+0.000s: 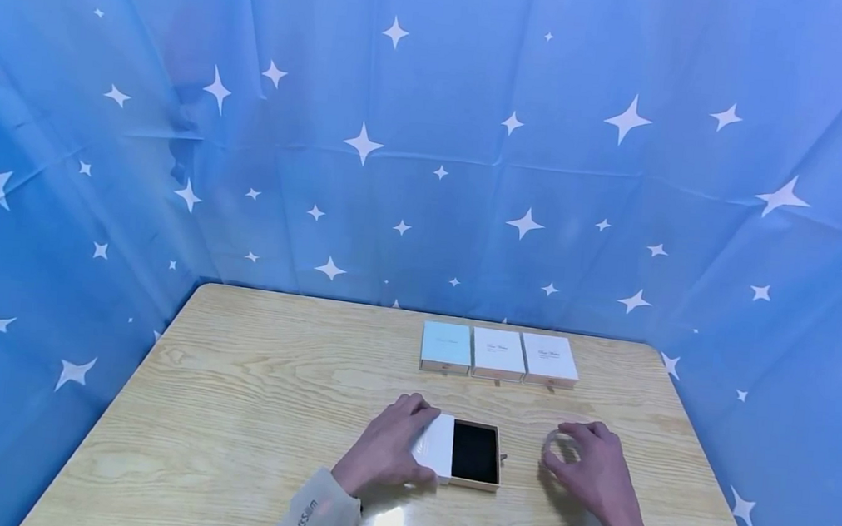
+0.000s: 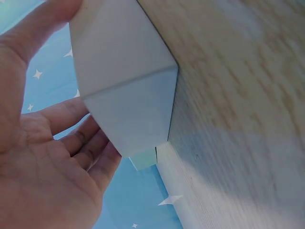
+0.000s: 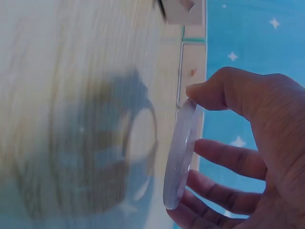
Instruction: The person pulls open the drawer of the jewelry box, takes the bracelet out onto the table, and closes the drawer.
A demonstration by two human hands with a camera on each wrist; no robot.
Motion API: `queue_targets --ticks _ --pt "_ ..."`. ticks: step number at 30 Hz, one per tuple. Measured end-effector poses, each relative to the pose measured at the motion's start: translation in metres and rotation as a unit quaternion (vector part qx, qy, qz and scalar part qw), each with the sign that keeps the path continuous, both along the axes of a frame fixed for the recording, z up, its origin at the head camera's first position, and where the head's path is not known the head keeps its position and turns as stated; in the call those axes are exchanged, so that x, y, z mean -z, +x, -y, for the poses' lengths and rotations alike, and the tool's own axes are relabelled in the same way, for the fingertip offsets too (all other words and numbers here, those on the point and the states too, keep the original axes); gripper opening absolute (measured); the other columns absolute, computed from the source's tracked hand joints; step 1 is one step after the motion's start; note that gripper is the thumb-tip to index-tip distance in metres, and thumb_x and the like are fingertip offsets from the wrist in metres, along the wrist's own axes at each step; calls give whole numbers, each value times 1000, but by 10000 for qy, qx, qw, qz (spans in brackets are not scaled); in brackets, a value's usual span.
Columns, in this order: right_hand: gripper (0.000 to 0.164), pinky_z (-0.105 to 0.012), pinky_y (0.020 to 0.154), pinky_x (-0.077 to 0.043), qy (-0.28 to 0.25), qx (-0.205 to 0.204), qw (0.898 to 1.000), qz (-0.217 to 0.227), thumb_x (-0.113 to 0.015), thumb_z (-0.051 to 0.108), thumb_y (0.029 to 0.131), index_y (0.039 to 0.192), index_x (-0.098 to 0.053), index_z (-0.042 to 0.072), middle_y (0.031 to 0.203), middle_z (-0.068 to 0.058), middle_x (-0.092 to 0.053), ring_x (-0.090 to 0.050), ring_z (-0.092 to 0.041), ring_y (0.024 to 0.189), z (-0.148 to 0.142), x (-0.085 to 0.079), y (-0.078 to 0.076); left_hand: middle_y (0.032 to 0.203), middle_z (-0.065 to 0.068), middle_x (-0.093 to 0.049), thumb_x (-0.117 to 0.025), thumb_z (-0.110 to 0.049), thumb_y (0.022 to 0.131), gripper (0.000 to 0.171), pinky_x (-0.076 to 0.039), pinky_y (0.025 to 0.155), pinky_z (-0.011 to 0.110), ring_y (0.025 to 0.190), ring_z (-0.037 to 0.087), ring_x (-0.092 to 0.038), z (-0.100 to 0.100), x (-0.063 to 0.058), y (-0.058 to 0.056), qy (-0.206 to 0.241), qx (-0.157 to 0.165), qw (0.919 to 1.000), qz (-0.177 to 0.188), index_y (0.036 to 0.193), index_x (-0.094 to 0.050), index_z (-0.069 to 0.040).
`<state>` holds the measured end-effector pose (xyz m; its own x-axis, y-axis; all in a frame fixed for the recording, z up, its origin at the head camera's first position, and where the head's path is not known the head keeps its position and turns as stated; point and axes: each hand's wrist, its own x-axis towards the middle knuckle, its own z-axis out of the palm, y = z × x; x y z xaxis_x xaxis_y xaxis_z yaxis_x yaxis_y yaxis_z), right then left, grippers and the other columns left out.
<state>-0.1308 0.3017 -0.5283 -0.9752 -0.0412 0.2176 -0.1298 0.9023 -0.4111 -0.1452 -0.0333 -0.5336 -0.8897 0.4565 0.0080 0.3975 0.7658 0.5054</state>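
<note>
**Clear-ish bangle (image 3: 180, 155) in one hand, slide-out box (image 1: 437, 446) in the other**

So the bangle is up off the bench (image 1: 269, 367), just right of the box and not touching it. Our right hand (image 1: 594, 470) has it pinched by the rim, thumb on one side and fingers on the other. It looks glassy or stone-like, so we'd guess stiff, fairly light, kinda slippery and probably chippable if dropped. We'd keep hold of the outer edge with soft pads and not squeeze.

Our left hand (image 1: 390, 444) is gripping the box by its white cover (image 1: 444, 432). The tray (image 1: 475, 486) is slid partly out, with a black lining (image 1: 474, 454) that looks soft. Card, we reckon: light and rigid enough, but easy to dent, so hold the cover by its sides and work the tray by the little tab (image 1: 503, 458).

Writing: there's some on the box, but fingers and glare beat us. Farther back, a blue box (image 1: 447, 345) and two white boxes (image 1: 499, 351) have small script on their lids, too tiny for us to read. Our left cuff (image 1: 316, 513) seems to say "Let'sSlim". The curtain (image 1: 432, 130) just has stars.
</note>
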Motion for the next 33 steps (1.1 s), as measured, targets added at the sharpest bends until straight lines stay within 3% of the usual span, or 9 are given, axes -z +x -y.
queue_targets --ticks 4,14,33 --pt "41 -58 84 -53 32 97 9999 18 -84 26 76 109 -76 4 103 -20 -70 -64 -38 95 -12 4 3 134 -4 -56 -92 -50 65 97 -50 95 33 120 14 -50 0 -1 0 -39 35 10000 -2 148 -55 -17" --pt "47 -61 86 -51 120 400 9973 606 -83 33 79 114 -74 4 108 -22 -69 -62 -42 100 -36 9 11 133 -4 -57 -92 -49 65 96 -50 94 32 118 14 -50 0 -2 1 -55 57 9999 -65 147 -56 -15" --pt "55 -64 87 -49 157 519 9902 1288 -81 40 83 120 -70 0 118 -32 -61 -57 -51 107 -60 10 13 132 -5 -56 -93 -49 64 99 -49 96 34 120 15 -50 -1 -1 0 -6 -12 10000 0 148 -55 -15"
